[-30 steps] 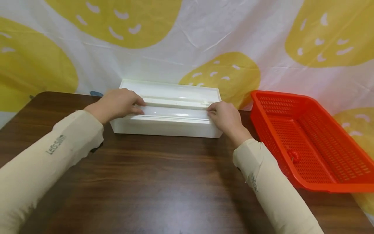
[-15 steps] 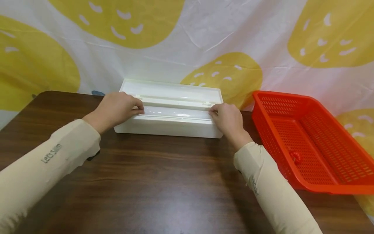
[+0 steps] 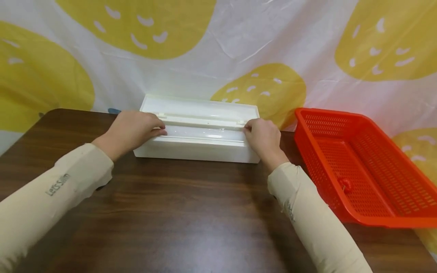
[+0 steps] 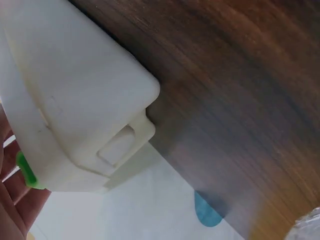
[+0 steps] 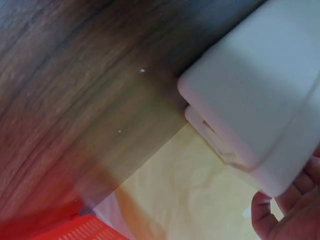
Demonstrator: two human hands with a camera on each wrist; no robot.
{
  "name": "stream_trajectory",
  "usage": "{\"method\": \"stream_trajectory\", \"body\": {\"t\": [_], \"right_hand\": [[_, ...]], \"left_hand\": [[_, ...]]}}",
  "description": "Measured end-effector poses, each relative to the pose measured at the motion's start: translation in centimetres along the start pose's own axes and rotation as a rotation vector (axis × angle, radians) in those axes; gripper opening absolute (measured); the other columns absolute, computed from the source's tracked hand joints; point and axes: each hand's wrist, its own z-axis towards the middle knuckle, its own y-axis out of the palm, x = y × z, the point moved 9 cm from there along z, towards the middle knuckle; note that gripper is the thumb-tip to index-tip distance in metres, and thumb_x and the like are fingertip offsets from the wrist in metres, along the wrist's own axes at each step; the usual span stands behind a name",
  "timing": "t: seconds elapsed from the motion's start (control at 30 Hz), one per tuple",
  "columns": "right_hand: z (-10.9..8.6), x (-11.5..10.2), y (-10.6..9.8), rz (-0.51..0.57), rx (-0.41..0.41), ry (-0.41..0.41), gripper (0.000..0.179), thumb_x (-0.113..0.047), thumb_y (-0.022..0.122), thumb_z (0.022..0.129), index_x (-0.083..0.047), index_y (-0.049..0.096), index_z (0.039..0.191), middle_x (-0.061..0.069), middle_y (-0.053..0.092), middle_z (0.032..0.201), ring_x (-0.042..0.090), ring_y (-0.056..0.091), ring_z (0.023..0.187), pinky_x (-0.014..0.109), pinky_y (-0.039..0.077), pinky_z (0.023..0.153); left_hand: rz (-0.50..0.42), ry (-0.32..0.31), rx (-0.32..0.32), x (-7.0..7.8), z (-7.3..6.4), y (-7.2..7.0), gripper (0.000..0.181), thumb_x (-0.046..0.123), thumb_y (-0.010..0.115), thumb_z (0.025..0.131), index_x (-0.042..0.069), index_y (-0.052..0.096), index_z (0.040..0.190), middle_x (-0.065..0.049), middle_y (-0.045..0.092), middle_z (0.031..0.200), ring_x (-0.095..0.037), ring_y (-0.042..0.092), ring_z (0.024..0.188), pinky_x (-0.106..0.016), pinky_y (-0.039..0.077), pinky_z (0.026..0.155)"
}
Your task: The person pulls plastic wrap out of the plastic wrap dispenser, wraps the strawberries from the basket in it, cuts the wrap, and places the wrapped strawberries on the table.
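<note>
A long white plastic wrap dispenser [image 3: 198,149] sits at the back of the table, its lid [image 3: 201,107] raised toward the wall cloth. Glossy clear plastic wrap [image 3: 208,132] stretches across its opening between the two hands. At the left end, the left hand [image 3: 134,129] pinches the wrap's edge, thumb and fingertips together. The right hand [image 3: 263,138] pinches it at the right end. In the left wrist view, a green tab [image 4: 26,171] shows by the fingers on the dispenser's end. Curled fingers [image 5: 262,212] show at the rim in the right wrist view.
A red perforated basket [image 3: 362,220] stands to the right, with a small red object [image 3: 345,184] in it. Behind the dark wood table [image 3: 191,212] hangs a white cloth [image 3: 246,30] with yellow fruit shapes. The dispenser stands close to that cloth.
The left thumb and fingertips, apart a second ago, have come together at the wrap. Both hands stay at the dispenser's ends with only slight shifts. The dispenser and basket have not moved.
</note>
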Motion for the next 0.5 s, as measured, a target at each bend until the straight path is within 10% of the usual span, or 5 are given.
{"method": "stream_trajectory", "body": {"t": [0.5], "right_hand": [[0.2,2.5,0.3,0.334,-0.026,0.228,0.025,-0.034,0.06,0.089,-0.017,0.076,0.1,0.005,0.074,0.102,0.028,0.062,0.096,0.041,0.047,0.078]], "left_hand": [[0.003,-0.072,-0.197,-0.7,0.8,0.2,0.019,0.03,0.07,0.085,0.022,0.075,0.102,-0.002,0.074,0.101,-0.024,0.069,0.083,-0.039,0.053,0.059]]}}
